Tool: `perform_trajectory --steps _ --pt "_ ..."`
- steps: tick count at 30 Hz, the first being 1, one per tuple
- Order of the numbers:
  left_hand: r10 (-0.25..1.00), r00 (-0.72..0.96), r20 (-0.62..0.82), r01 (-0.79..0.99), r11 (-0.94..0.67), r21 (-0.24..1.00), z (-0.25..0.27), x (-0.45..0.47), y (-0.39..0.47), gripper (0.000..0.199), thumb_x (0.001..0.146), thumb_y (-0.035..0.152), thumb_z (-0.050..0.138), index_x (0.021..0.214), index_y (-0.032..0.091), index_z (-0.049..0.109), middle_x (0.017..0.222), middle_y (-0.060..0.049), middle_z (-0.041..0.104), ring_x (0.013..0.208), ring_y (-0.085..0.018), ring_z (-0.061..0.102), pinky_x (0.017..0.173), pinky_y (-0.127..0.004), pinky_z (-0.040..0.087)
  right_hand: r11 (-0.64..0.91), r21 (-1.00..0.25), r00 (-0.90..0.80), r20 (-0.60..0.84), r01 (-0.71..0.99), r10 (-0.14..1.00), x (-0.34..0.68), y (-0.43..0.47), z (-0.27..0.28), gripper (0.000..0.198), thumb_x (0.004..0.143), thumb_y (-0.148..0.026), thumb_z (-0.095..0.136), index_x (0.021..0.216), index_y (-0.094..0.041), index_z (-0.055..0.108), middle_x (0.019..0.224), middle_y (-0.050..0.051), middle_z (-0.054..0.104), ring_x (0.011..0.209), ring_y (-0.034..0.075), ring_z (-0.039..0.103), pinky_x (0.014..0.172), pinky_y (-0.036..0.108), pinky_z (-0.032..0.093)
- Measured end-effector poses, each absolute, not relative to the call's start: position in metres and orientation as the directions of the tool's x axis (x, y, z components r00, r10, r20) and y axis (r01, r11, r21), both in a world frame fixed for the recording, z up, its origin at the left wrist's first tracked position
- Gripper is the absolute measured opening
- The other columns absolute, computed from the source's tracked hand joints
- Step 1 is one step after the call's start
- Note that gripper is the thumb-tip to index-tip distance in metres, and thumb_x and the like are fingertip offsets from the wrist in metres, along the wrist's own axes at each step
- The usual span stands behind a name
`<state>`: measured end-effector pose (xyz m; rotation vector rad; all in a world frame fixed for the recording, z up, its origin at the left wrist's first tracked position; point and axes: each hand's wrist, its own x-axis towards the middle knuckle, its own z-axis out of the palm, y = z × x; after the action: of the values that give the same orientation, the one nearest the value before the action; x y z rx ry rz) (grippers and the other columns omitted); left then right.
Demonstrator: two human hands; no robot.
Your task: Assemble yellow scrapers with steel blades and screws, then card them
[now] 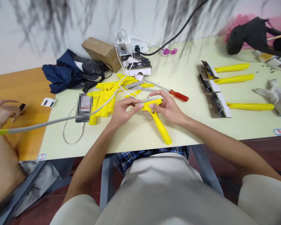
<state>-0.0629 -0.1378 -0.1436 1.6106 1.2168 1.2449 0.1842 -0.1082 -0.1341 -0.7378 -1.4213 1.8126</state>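
A yellow T-shaped scraper (162, 129) is held over the table edge nearest me, its handle slanting down toward me. My left hand (124, 112) pinches the left end of its head between thumb and fingers. Gripping the right end, my right hand (170, 107) has its thumb on the front by the neck. A thin grey metal strip shows along the top of the head. Just beyond my hands lie a red-handled screwdriver (179, 95) and grey blades (134, 84). Several yellow scraper parts (105, 101) are heaped left of my left hand.
Three yellow-handled scrapers in black-and-white card sleeves (221, 104) lie to the right. Behind the heap stand a cardboard box (103, 53) and small black-and-white boxes (139, 68). A grey cable (46, 122) crosses at left, near another person's hand (3, 112).
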Motion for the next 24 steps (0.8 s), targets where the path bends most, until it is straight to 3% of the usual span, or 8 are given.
perform_trajectory --steps 9,17,24 --pt "0.992 0.041 0.12 0.056 -0.123 0.991 -0.144 -0.0621 -0.1372 0.036 0.078 0.049 0.102 0.098 0.022 0.089 0.094 -0.009 0.086 0.083 -0.023 0.079 0.081 -0.038 0.065 -0.188 -0.952 -0.605 -0.004 -0.24 0.796 0.1817 -0.1084 -0.1341 0.042 0.098 -0.039 0.089 0.121 -0.023 0.057 0.099 0.0 0.075 0.094 0.023 0.084 0.079 0.039 0.076" --pt "0.992 0.03 0.122 0.1 -0.125 0.987 -0.1364 -0.0604 -0.1395 0.034 0.089 0.055 0.093 0.095 0.022 0.09 0.092 -0.008 0.084 0.081 -0.021 0.078 0.067 -0.03 0.061 -0.168 -0.958 -0.596 0.004 -0.233 0.803 0.183 -0.1088 -0.133 0.048 0.095 -0.041 0.092 0.122 -0.024 0.056 0.101 0.001 0.076 0.091 0.021 0.082 0.078 0.038 0.075" --pt "0.999 0.043 -0.006 0.051 0.003 0.999 -0.1355 -0.0636 -0.139 0.04 0.081 0.055 0.098 0.093 0.018 0.088 0.08 -0.009 0.084 0.066 -0.025 0.082 0.058 -0.032 0.062 -0.115 -0.975 -0.599 0.021 -0.188 0.801 0.1825 -0.1094 -0.133 0.044 0.1 -0.044 0.086 0.124 -0.026 0.055 0.097 -0.001 0.072 0.086 0.018 0.076 0.08 0.038 0.074"
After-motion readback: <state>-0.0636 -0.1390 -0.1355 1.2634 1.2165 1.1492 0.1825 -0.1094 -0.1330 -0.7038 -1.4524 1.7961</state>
